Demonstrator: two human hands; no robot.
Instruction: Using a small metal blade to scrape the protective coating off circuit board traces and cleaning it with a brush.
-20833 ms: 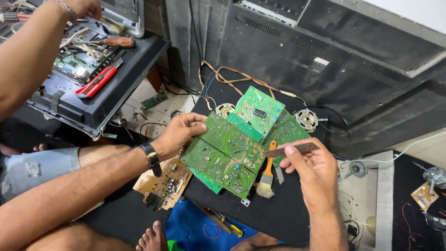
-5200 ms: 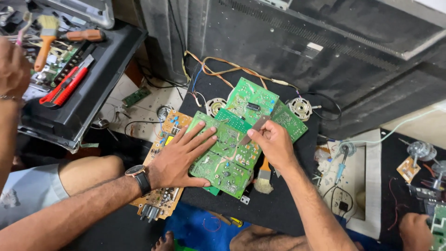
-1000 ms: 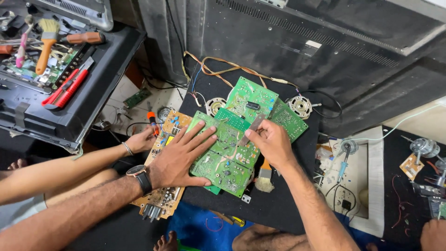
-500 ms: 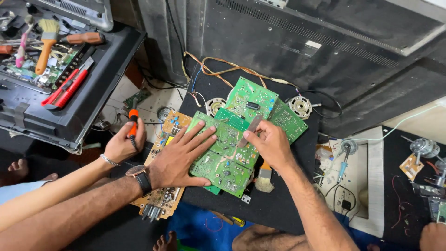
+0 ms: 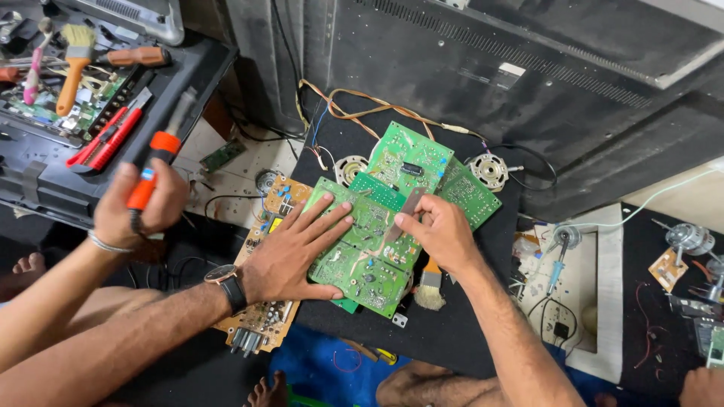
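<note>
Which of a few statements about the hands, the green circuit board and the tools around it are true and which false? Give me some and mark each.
1. The left hand lies flat on the green circuit board. True.
2. The right hand is empty. False: it holds a thin metal tool against the board.
3. A co-worker's hand holds an orange-handled screwdriver. True.
4. The small brush lies on top of the green board. False: it lies on the black mat beside the board.
</note>
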